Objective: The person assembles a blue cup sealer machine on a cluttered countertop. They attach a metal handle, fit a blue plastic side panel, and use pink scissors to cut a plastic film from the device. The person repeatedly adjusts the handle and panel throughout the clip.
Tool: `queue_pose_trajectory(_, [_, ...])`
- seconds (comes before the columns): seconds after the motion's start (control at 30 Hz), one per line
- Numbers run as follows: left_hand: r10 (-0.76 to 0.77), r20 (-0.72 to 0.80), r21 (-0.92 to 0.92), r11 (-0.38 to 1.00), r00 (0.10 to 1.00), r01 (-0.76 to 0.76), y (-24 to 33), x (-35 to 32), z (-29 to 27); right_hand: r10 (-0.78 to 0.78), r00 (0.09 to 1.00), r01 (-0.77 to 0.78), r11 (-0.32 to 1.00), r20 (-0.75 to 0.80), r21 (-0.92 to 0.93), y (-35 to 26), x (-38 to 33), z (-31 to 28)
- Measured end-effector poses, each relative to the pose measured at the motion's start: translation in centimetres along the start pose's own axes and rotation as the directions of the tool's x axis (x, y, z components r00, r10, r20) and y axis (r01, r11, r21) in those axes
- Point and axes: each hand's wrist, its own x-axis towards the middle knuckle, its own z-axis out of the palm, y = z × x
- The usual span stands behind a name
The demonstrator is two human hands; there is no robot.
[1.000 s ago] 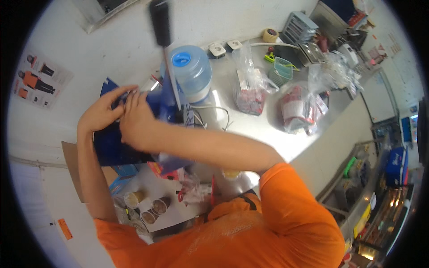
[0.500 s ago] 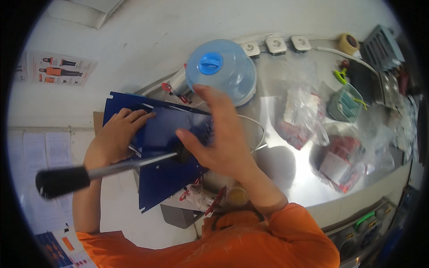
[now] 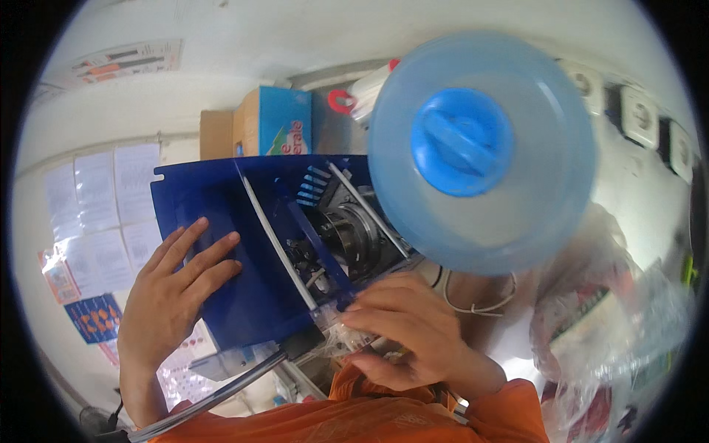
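A dark blue metal housing point(image 3: 266, 310) is in front of me, its upper side open. Inside it show a round dark mechanism point(image 3: 347, 236), two silver rods point(image 3: 277, 232) and a narrow blue strip. My left hand point(image 3: 166, 292) lies on the housing's left panel, its fingers spread. At the housing's near right corner is my right hand point(image 3: 417, 332), slightly blurred, thumb apart from the loosely bent fingers, with no held thing visible. Crumpled clear plastic point(image 3: 343, 334) lies by its fingertips; whether they touch it I cannot tell. A shiny metal lever rod point(image 3: 214, 395) slants below my left hand.
A large translucent blue round container point(image 3: 539, 199) with a bright blue knob point(image 3: 461, 140) overlaps the housing's right end. Behind the housing is a blue-printed cardboard box point(image 3: 284, 122). White sockets point(image 3: 639, 118) and filled clear bags point(image 3: 613, 332) are at the right.
The view has shifted closer, and the housing's inside is now exposed. My right hand has come down from above the housing to its near corner. The lever's black knob has left the view.
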Motion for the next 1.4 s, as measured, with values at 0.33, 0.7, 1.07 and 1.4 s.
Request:
queue_pose_trajectory(0.33, [0.007, -0.076, 0.115, 0.993, 0.997, 0.002, -0.9, -0.8, 1.8, 0.218, 0.969, -0.231, 0.966, 0.117, 0.112, 3.9, 2.2, -0.3])
queue_pose_trajectory(0.7, [-0.247, -0.218, -0.284, 0.942, 0.944, 0.181, 0.8, -2.3, 4.6, 0.566, 0.773, -0.629, 0.745, 0.288, 0.225, 3.3, 9.4, 4.4])
queue_pose_trajectory(1.07, [-0.449, -0.332, -0.648, 0.748, 0.83, 0.145, 1.3, -4.2, 8.1, 0.67, 0.536, -0.818, 0.562, 0.514, 0.12, 4.4, 14.6, 8.5])
queue_pose_trajectory(1.4, [-0.618, -0.276, -0.893, 0.448, 0.736, 0.04, 2.0, -4.5, 9.2, 0.666, 0.498, -0.832, 0.547, 0.555, 0.09, 5.4, 16.1, 8.9])
